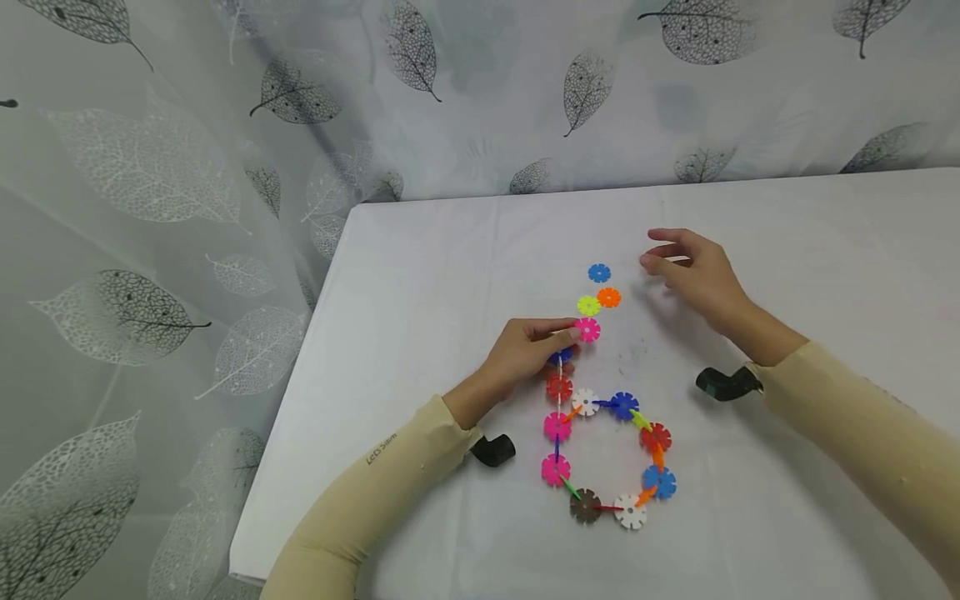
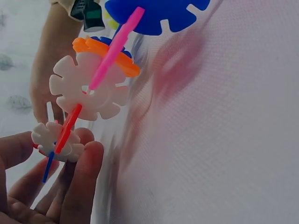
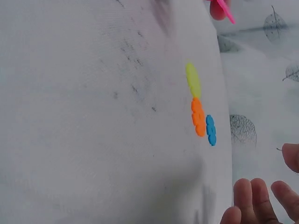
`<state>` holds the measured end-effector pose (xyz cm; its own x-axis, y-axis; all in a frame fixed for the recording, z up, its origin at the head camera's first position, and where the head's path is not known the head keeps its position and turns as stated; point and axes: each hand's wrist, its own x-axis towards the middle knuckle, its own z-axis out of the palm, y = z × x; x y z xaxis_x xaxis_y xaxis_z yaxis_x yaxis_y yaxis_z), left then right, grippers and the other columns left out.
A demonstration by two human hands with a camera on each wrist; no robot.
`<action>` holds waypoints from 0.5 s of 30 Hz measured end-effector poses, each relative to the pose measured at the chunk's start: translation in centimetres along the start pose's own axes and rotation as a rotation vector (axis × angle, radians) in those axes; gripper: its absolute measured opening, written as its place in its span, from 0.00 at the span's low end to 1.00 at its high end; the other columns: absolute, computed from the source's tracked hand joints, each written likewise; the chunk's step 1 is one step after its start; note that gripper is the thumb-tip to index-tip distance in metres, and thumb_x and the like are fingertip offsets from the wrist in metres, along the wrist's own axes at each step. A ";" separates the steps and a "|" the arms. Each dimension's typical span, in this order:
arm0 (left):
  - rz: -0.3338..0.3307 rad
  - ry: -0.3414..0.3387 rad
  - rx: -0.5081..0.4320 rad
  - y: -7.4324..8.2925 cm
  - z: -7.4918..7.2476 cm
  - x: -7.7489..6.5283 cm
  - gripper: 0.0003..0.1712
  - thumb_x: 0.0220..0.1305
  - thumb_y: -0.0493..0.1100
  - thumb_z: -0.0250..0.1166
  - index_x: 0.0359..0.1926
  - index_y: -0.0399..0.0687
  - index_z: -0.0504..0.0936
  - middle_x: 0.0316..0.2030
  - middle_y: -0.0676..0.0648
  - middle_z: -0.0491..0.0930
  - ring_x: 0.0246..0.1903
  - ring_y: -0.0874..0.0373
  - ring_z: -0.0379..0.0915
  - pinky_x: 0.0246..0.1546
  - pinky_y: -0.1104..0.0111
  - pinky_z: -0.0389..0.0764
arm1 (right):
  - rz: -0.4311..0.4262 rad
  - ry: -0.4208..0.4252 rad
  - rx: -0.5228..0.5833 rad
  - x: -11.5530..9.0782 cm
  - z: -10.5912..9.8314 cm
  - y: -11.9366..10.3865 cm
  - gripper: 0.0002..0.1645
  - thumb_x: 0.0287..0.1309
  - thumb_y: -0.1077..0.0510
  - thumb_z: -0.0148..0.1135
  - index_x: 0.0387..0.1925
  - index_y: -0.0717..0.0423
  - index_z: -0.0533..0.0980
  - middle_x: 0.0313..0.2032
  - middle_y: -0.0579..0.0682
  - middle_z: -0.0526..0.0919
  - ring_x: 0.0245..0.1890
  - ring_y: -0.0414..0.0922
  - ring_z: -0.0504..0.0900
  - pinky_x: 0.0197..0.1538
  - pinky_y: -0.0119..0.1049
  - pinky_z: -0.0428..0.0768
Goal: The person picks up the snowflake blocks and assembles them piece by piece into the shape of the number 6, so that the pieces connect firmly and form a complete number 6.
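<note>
My left hand grips the upper end of a chain of coloured notched plastic discs, with a pink disc at its fingertips. Below the hand, the chain runs down into a ring of discs joined by others slotted in edge-on. The left wrist view has the fingers around a small white disc, with a larger white disc and a blue disc beyond. My right hand hovers above the table, fingers loosely bent and holding nothing, to the right of the loose discs.
A yellow disc, an orange disc and a light blue disc lie loose just beyond the left hand. Everything sits on a white-covered table. A leaf-print curtain hangs behind it. Dark wrist-worn devices stick out at both sleeves.
</note>
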<state>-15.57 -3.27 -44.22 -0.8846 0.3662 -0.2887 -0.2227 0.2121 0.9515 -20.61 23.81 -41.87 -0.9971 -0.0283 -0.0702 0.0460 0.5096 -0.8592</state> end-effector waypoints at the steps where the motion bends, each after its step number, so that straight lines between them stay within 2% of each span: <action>1: -0.002 -0.008 -0.009 0.0 0.0 0.0 0.19 0.70 0.47 0.67 0.59 0.49 0.85 0.37 0.47 0.89 0.29 0.55 0.86 0.29 0.72 0.81 | 0.005 0.000 -0.004 0.1 0.0 0.0 0.39 0.71 0.40 0.58 0.75 0.53 0.64 0.61 0.59 0.75 0.56 0.56 0.76 0.47 0.32 0.78; 7: -0.019 -0.044 -0.040 0.0 -0.1 -0.1 0.19 0.71 0.44 0.66 0.60 0.48 0.84 0.38 0.43 0.89 0.32 0.52 0.87 0.32 0.70 0.84 | 0.048 -0.070 -0.053 0.7 0.2 0.3 0.39 0.71 0.39 0.58 0.74 0.55 0.65 0.62 0.61 0.73 0.59 0.59 0.73 0.55 0.47 0.74; 15: -0.012 -0.042 -0.015 -0.4 -0.2 0.0 0.19 0.71 0.46 0.66 0.60 0.49 0.85 0.40 0.44 0.88 0.35 0.49 0.87 0.31 0.72 0.82 | 0.035 -0.209 -0.239 1.5 1.0 1.0 0.29 0.69 0.46 0.63 0.64 0.56 0.75 0.55 0.61 0.79 0.53 0.57 0.74 0.50 0.47 0.77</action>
<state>-15.56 -3.51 -44.58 -0.8639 0.4013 -0.3044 -0.2401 0.2031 0.9493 -21.98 23.44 -43.32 -0.9601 -0.1706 -0.2218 0.0403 0.7001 -0.7129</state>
